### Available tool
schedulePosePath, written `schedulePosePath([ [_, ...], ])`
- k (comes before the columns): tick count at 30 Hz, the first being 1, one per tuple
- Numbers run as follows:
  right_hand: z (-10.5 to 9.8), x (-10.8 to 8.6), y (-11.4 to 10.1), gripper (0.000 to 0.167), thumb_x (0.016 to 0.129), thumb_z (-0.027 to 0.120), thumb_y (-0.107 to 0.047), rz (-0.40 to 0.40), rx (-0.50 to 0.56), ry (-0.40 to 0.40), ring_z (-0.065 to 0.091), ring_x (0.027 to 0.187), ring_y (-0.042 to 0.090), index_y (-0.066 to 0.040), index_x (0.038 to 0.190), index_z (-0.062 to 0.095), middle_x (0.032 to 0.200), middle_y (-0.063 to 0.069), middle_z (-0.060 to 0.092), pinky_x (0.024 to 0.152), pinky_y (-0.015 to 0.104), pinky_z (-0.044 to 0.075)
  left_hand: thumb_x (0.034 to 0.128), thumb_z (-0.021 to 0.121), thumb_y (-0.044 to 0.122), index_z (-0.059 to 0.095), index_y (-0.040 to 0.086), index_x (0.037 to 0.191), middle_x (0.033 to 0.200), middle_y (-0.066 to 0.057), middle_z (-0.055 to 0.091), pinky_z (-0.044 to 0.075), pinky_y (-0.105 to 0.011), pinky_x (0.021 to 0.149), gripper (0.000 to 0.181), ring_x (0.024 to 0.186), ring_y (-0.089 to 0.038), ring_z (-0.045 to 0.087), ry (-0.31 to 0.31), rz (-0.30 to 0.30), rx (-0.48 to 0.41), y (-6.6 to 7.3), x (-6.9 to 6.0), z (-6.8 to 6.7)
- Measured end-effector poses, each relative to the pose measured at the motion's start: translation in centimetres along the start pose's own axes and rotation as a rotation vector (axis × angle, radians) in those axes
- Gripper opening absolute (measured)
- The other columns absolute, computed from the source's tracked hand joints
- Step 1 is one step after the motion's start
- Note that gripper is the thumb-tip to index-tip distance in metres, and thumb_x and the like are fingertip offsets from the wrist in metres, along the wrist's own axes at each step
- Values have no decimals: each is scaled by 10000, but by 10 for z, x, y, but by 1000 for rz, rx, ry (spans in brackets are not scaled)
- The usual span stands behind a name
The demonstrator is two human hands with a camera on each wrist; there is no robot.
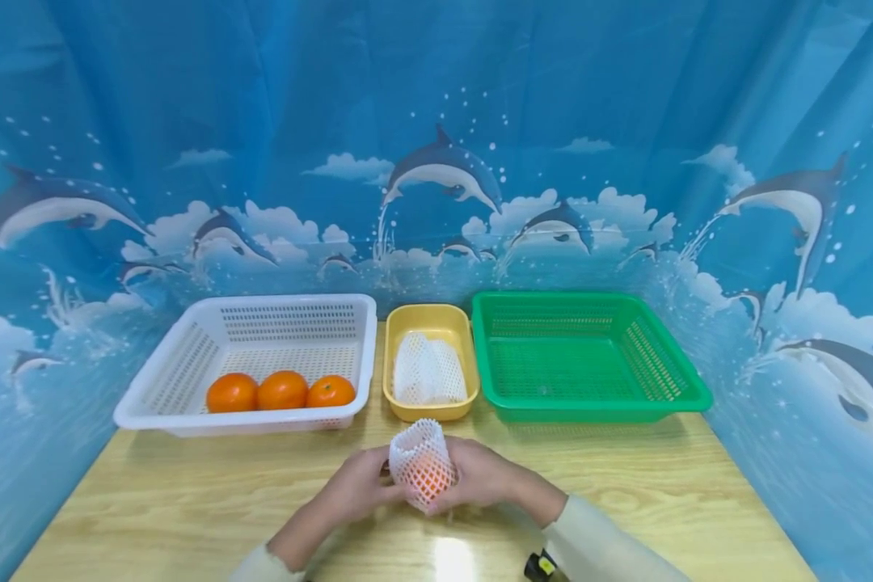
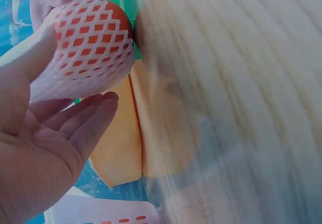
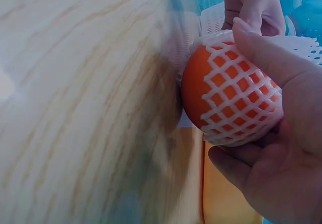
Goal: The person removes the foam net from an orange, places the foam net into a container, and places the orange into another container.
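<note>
A white foam net sleeve (image 1: 410, 443) surrounds an orange (image 1: 431, 478) near the front middle of the table, its open top standing above the fruit. My left hand (image 1: 359, 485) grips it from the left, thumb in front and fingers behind. From the right, my right hand (image 1: 482, 475) holds the same netted fruit between thumb and fingers. In the right wrist view, a bare end of the orange (image 3: 195, 85) sticks out of the mesh close to the tabletop. The left wrist view shows the foam net (image 2: 90, 48) stretched over the fruit between thumb and fingers.
A white basket (image 1: 145, 416) at the left holds three oranges (image 1: 282, 391). The yellow tray (image 1: 436, 316) in the middle contains white foam nets (image 1: 425, 372). At the right stands a green basket (image 1: 582, 411). A blue dolphin-print curtain (image 1: 436, 202) hangs behind.
</note>
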State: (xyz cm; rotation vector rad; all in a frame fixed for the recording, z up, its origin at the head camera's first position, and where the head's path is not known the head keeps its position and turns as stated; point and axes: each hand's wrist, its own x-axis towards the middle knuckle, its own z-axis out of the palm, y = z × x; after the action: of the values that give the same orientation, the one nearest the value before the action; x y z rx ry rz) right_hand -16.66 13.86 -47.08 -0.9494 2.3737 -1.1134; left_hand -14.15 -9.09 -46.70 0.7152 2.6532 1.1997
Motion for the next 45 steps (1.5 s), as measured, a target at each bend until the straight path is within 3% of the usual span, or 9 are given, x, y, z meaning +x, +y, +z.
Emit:
schedulePosePath([
  [8,-9,-5,-7,594,698,845,-399,58,-55,5,600,899,2,-169,1195,617,1012,-143,654,879,224,493,774,781,423,586,23,1268,1200,-136,661,540,-410,906,665,1074,-285,642,-19,11,-63,4,1,5],
  [15,-18,-11,-8,502,737,810,-388,15,-187,30,629,1007,80,-132,1141,659,1088,-41,697,927,287,507,782,797,361,594,15,1249,1210,-153,652,547,-409,893,616,1081,-309,637,-19,5,-76,5,4,7],
  [31,-17,-9,-10,426,721,838,-321,55,-169,37,621,931,23,-155,1078,677,1000,-105,698,878,232,508,769,807,354,582,64,1247,1149,-62,669,515,-418,933,602,1036,-214,630,-53,6,-70,5,3,10],
  [34,-15,-9,-11,481,719,839,-328,46,-153,34,617,956,30,-152,1128,656,1034,-100,689,898,251,508,748,820,341,604,59,1219,1132,-72,678,532,-412,908,590,1019,-222,641,-32,-4,-49,5,2,10],
  [39,-9,-6,-8,744,694,850,-388,8,-58,16,588,1038,50,-175,1328,525,1169,-86,633,962,293,487,727,832,308,641,42,1152,1076,-87,701,560,-370,852,536,972,-227,667,-5,-8,-25,3,1,9],
  [45,-4,-2,-5,879,654,882,-389,-48,13,-9,556,1102,63,-213,1391,436,1242,-90,578,1014,304,440,751,810,315,685,80,985,857,9,708,545,-248,670,354,730,-67,617,34,-2,51,1,-2,7],
])
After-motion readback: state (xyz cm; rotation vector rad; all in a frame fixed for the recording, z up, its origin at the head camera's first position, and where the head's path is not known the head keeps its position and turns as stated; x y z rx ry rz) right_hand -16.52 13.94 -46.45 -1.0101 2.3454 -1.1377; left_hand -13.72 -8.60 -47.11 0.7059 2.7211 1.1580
